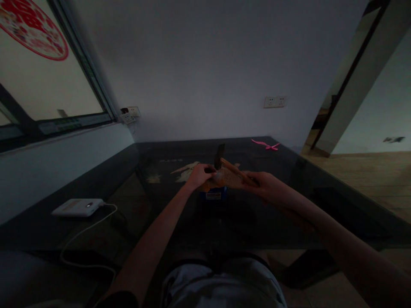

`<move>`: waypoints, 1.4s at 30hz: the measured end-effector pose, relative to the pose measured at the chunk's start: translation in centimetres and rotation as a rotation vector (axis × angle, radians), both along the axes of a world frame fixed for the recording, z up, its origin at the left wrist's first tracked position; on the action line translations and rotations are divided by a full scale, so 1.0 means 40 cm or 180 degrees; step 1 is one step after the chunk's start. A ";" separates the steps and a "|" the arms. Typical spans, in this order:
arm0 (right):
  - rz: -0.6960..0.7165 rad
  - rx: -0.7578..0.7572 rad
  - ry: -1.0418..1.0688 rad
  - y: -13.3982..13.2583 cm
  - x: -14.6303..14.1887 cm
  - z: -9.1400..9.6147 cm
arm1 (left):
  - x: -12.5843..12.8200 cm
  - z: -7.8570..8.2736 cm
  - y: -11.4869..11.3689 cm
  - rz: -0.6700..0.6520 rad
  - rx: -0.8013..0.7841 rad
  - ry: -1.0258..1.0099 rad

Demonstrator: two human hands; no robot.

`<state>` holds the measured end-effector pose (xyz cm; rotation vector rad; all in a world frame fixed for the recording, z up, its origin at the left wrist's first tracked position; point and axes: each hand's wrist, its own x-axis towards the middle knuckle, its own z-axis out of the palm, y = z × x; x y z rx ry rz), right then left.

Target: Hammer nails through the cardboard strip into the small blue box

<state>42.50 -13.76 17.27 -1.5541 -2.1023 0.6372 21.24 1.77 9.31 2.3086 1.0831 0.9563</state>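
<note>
My right hand (266, 185) is closed around the wooden handle of a hammer (235, 169). The dark hammer head (219, 156) points up and sits just beyond my left fingertips. My left hand (199, 174) is bent into a pinch; what lies between its thumb and finger is too small and dark to make out. Beneath both hands is a tan, speckled piece (230, 179), partly covered by the fingers and the handle. Under that piece a blue object with a pale label (214, 195) shows on the table.
The dark table (180, 214) meets a wall at the back. A white power bank (78, 207) with a cable lies at left. Pale, flat scraps (186, 173) lie behind my left hand. A pink strip (267, 145) rests near the far right corner.
</note>
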 end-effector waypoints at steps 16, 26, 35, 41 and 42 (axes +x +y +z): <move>-0.1073 -0.0582 0.1936 -0.188 0.130 -0.162 | -0.109 0.070 -0.188 0.0358 0.1355 -0.0735; -0.1094 -0.0941 0.3416 -0.265 0.062 -0.312 | -0.011 -0.100 -0.251 -0.1130 0.1140 0.1852; -0.0878 -0.0907 0.3807 -0.267 0.026 -0.296 | 0.010 -0.094 -0.243 -0.0926 0.1079 0.2366; -0.0887 -0.0925 0.3831 -0.275 0.034 -0.305 | 0.041 -0.073 -0.252 -0.0926 0.1224 0.2710; -0.0897 -0.0939 0.3829 -0.276 0.035 -0.307 | 0.045 -0.071 -0.255 -0.0913 0.1247 0.2751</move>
